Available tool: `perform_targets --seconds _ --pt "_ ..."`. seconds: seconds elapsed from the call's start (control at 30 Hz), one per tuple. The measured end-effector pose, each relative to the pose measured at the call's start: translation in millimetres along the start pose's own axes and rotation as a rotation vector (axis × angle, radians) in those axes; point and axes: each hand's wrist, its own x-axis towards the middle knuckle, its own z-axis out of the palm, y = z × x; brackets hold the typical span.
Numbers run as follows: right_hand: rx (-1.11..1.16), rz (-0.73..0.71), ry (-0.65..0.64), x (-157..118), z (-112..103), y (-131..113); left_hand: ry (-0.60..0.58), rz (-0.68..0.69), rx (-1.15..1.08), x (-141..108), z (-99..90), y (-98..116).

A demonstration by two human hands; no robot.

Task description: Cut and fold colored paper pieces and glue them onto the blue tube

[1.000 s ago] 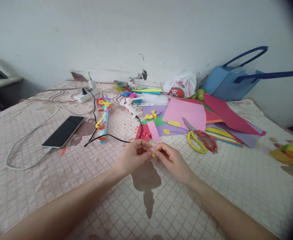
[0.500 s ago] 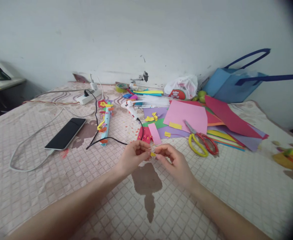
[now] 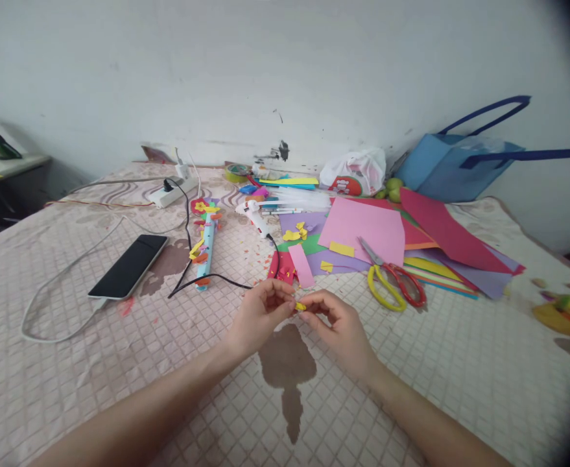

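A small yellow paper piece (image 3: pixel 301 306) is pinched between both hands at the middle of the view. My left hand (image 3: pixel 265 314) is closed on its left end, thumb and fingertips together. My right hand (image 3: pixel 337 324) holds the other end between thumb and forefinger. Just beyond the hands are red paper scraps (image 3: pixel 283 267) and a pink strip (image 3: pixel 301 264). Yellow cut pieces (image 3: pixel 296 231) lie farther back on purple paper. To the left stands a light blue strip (image 3: pixel 207 246) with colourful paper bits attached.
Scissors (image 3: pixel 386 280) with yellow and red handles lie right of the hands, by stacked coloured paper (image 3: pixel 362 227). A white glue gun (image 3: pixel 255 217) with a black cord is behind. On the left are a phone (image 3: pixel 129 267) and a power strip (image 3: pixel 170 192). A blue bag (image 3: pixel 452 167) stands back right.
The camera view has shifted slightly, so the table items sit a little lower. The yellow piece has turned a little between my fingertips, and more of it shows.
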Motion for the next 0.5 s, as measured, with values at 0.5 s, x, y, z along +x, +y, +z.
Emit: perform_targets --seconds 0.5 --pt "0.416 0.293 -0.044 1.1 3.7 5.9 0.002 0.181 0.328 -6.2 6.3 3.0"
